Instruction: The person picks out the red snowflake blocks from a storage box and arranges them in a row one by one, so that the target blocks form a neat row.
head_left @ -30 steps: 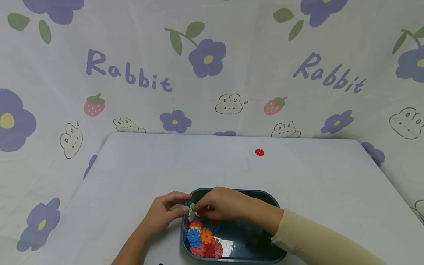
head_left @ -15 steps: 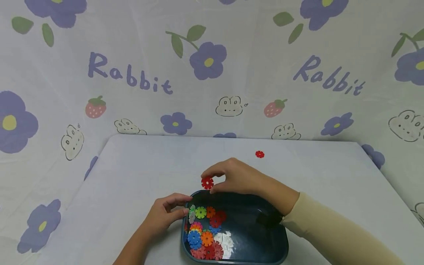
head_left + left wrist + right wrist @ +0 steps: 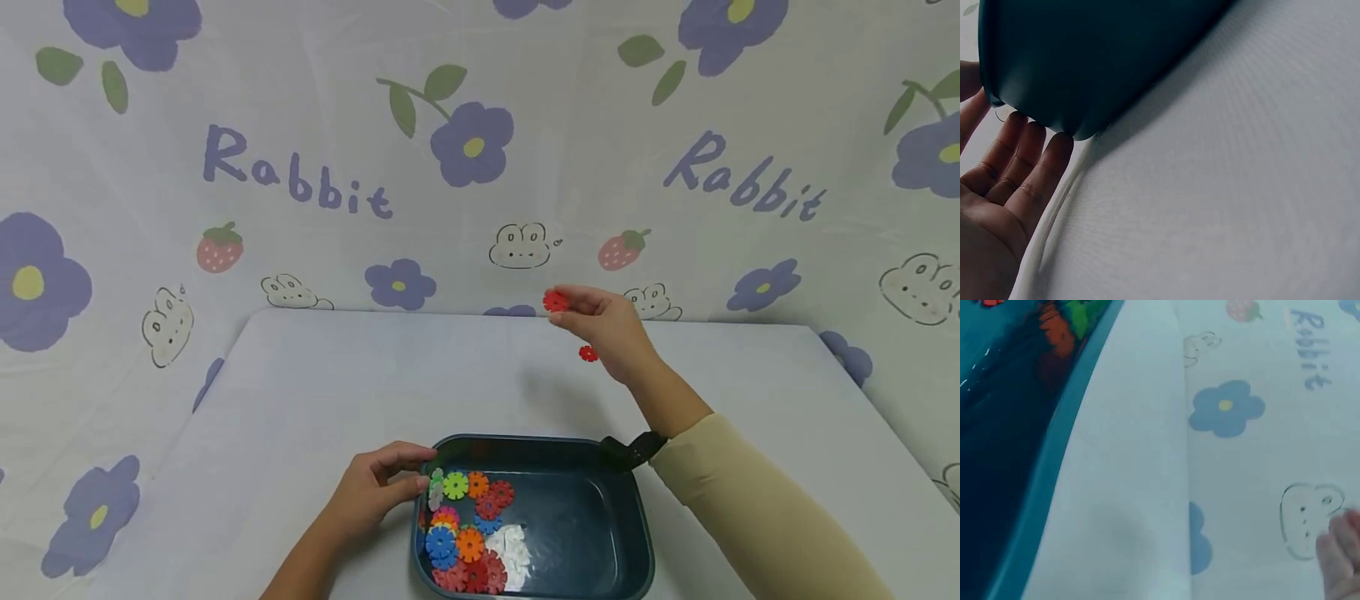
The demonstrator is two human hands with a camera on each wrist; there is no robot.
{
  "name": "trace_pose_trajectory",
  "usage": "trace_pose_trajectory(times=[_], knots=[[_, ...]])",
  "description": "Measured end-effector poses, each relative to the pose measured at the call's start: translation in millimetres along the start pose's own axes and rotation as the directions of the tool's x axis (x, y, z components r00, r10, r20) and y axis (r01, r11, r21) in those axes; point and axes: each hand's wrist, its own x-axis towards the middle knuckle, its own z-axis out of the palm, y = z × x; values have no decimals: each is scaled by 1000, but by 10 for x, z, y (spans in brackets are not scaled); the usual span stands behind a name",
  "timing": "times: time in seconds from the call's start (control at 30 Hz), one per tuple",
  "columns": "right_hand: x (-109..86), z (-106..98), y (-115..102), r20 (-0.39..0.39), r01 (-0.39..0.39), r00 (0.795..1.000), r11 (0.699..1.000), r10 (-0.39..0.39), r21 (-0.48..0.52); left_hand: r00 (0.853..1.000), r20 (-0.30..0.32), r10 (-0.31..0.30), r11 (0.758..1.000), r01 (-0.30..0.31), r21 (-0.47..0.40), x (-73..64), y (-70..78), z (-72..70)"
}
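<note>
My right hand [image 3: 615,329] is raised over the table's far part and pinches a red snowflake building disc [image 3: 555,301] between thumb and fingers. In the right wrist view only some fingers [image 3: 1341,547] show at the edge, and the disc is out of sight. A second red snowflake disc [image 3: 588,354] lies on the table just below that hand. With my left hand [image 3: 378,483] I hold the left rim of a dark teal tray [image 3: 536,438]. Several fingers [image 3: 1041,175] touch its outer wall in the left wrist view. Colourful snowflake discs [image 3: 470,545] lie in the tray's left part.
The tray stands on a white-covered table [image 3: 315,392], near its front. Behind hangs a white cloth [image 3: 562,125] printed with flowers, rabbits and strawberries. A black strap [image 3: 633,450] circles the right wrist, over the tray's far right corner.
My right hand has taken a red disc out of the tray and carried it up, away and to the right. The left hand has stayed at the tray's rim.
</note>
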Motion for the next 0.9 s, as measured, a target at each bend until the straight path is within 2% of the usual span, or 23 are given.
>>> trace_pose_trajectory(times=[0.1,0.2,0.43,0.63,0.77,0.9], knots=[[77,-80,105,-103,-65,992,995,73,75,1000,-10,-6,1000,6,4,-1,4,-4],[143,-187,244,-181,-103,976,990,119,97,1000,-13,-11,1000,11,11,0,11,-4],[270,-522,601,-252,-162,948,975,196,152,1000,-7,-7,1000,7,14,-7,28,7],[326,-694,929,-302,-218,927,975,221,46,1000,-16,-10,1000,10,20,-16,54,17],[325,-769,1127,-276,-297,923,953,269,-66,1000,-18,-15,999,16,28,-17,63,23],[317,-825,1233,-256,-325,926,930,277,-171,1000,-20,-10,999,11,30,-14,58,25]])
